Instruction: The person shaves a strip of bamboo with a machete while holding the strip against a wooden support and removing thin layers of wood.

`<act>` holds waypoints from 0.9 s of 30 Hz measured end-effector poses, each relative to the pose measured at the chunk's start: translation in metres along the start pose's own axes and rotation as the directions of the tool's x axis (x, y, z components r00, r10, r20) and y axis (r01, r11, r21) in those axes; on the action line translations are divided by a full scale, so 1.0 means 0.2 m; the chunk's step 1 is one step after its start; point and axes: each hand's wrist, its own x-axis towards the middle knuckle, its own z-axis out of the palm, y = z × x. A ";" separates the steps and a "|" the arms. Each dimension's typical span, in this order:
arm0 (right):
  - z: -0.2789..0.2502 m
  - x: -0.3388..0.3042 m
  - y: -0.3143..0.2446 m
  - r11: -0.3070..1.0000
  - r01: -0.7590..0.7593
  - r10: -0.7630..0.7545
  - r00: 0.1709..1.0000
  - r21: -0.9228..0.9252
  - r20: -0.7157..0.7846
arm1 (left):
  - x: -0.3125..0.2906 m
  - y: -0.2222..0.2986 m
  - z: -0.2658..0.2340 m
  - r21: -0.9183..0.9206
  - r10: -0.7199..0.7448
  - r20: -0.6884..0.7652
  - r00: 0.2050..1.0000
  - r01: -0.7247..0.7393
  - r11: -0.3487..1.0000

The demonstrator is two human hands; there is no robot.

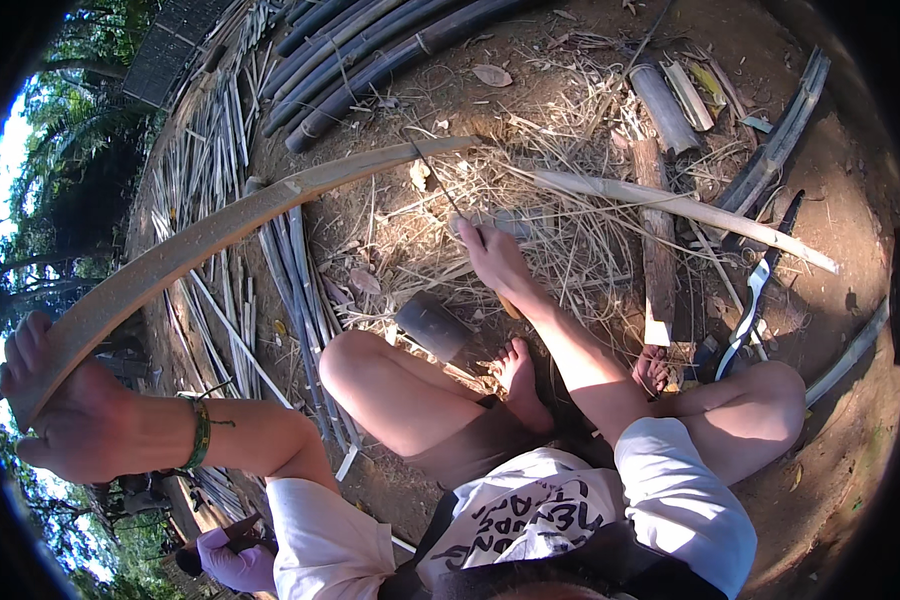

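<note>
At the far left my left hand (70, 400) is closed round the near end of a long pale brown strip of split bamboo or wood (205, 240). The strip looks bowed and reaches up to the middle of the view. My right hand (495, 262) grips a knife (435, 180) by its handle, whose butt shows below the palm. Its thin dark blade points up and left and meets or crosses the strip near the far end; whether it cuts in, I cannot tell. A short dark cylinder (433, 325) lies beside my bent knee.
Pale shavings (580, 250) cover the ground ahead, with a long split pole (685, 205) across them. A wooden block (658, 240) and a curved knife (755, 285) lie at the right. Dark bamboo poles (390, 75) are stacked at the back. Another person (235, 555) sits at lower left.
</note>
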 end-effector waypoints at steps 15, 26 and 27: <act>-0.08 -0.86 -1.00 0.770 0.491 -0.555 0.830 0.407 0.048 | -0.30 0.07 0.48 0.463 0.429 0.082 0.900 -0.416 0.783; -0.12 -0.63 -1.10 0.638 0.509 -0.556 0.824 0.578 -0.112 | -0.52 0.18 0.52 0.316 0.411 0.062 0.909 -0.409 0.856; -0.08 -0.59 -1.11 0.591 0.508 -0.562 0.817 0.626 -0.133 | -0.54 0.20 0.54 0.325 0.410 0.107 0.906 -0.421 0.847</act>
